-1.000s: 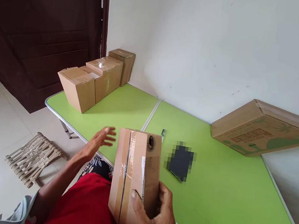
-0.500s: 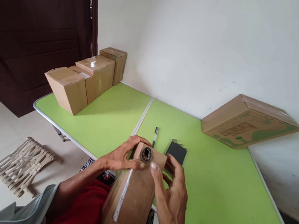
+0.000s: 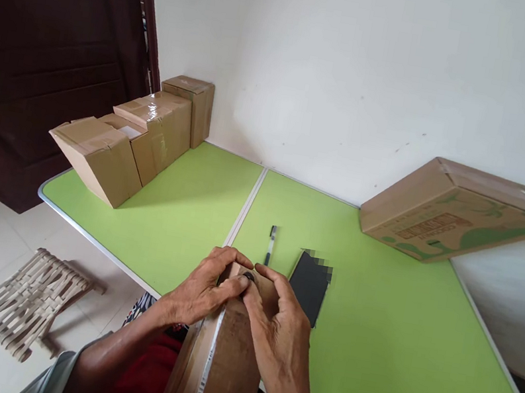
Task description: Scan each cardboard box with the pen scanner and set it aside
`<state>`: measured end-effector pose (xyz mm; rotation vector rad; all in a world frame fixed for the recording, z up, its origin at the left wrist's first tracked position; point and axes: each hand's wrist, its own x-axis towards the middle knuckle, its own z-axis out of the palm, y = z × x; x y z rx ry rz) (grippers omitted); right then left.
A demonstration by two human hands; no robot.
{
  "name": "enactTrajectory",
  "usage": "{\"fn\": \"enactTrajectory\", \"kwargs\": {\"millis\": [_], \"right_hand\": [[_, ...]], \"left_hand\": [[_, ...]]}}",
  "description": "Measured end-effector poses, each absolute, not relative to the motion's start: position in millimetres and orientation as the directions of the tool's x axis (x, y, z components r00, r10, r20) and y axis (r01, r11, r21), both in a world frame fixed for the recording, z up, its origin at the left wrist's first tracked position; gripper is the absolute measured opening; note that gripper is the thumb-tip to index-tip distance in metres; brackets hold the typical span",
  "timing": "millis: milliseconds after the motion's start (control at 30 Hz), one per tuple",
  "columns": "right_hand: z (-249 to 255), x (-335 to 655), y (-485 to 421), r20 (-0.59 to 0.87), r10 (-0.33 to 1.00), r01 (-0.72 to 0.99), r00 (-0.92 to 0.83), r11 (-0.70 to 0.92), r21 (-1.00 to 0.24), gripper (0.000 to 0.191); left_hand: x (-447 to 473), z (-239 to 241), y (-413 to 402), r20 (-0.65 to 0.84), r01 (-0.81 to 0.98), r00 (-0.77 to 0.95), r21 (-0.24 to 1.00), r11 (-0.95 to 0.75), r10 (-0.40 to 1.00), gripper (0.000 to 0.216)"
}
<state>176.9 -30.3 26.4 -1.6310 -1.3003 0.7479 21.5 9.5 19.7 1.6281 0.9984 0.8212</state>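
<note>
A long brown cardboard box (image 3: 234, 366) with a white label strip stands up from my lap, its narrow top end facing me. On that end sits a small dark round piece (image 3: 247, 282), mostly hidden by my thumbs; its kind cannot be told. My left hand (image 3: 207, 286) grips the box's left side, its fingers over the far edge and its thumb against the dark piece. From the right, my right hand (image 3: 278, 330) closes round the same end, its thumb also pressing at the dark piece. Both sets of fingertips almost meet behind it.
On the green table (image 3: 180, 209), a pen (image 3: 270, 245) and a black flat notebook-like thing (image 3: 308, 288) lie beyond the box. Several cardboard boxes (image 3: 162, 133) line the left side. A larger printed box (image 3: 451, 214) leans by the wall. A woven stool (image 3: 30, 302) stands below left.
Both thumbs have moved onto the dark round piece, covering its open middle. My right hand has shifted left and its fingers now reach over the top end. The view has moved slightly.
</note>
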Motion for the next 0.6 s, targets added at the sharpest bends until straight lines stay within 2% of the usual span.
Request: {"fn": "enactTrajectory", "kwargs": {"millis": [167, 267, 367, 433, 500, 600], "right_hand": [[24.0, 190.4, -28.5, 0.063, 0.989, 0.455, 0.137, -0.007, -0.89, 0.052], [17.9, 212.0, -15.7, -0.011, 1.0, 0.387, -0.01, -0.007, -0.922, 0.059], [2.9, 231.0, 13.1, -0.057, 0.992, 0.476, 0.112, -0.104, -0.873, 0.062], [-10.6, 236.8, 35.2, -0.047, 0.967, 0.611, 0.25, -0.195, -0.767, 0.052], [-24.1, 237.4, 53.0, -0.037, 0.952, 0.673, 0.304, -0.242, -0.699, 0.046], [-40.0, 235.9, 67.7, 0.014, 0.946, 0.663, 0.325, -0.217, -0.716, 0.041]], "left_hand": [[19.6, 25.4, 10.9, 0.038, 0.299, 0.426, 0.937, -0.18, 0.904, 0.026], [16.9, 25.7, 9.7, 0.01, 0.331, 0.401, 0.931, -0.156, 0.916, 0.028], [16.0, 23.7, 7.8, 0.008, 0.332, 0.355, 0.934, -0.134, 0.935, 0.031], [17.0, 21.9, 7.3, 0.021, 0.318, 0.348, 0.938, -0.139, 0.937, 0.031], [18.6, 19.9, 8.0, 0.026, 0.312, 0.347, 0.939, -0.141, 0.937, 0.031], [20.0, 17.5, 11.0, 0.014, 0.31, 0.341, 0.942, -0.127, 0.94, 0.029]]}}
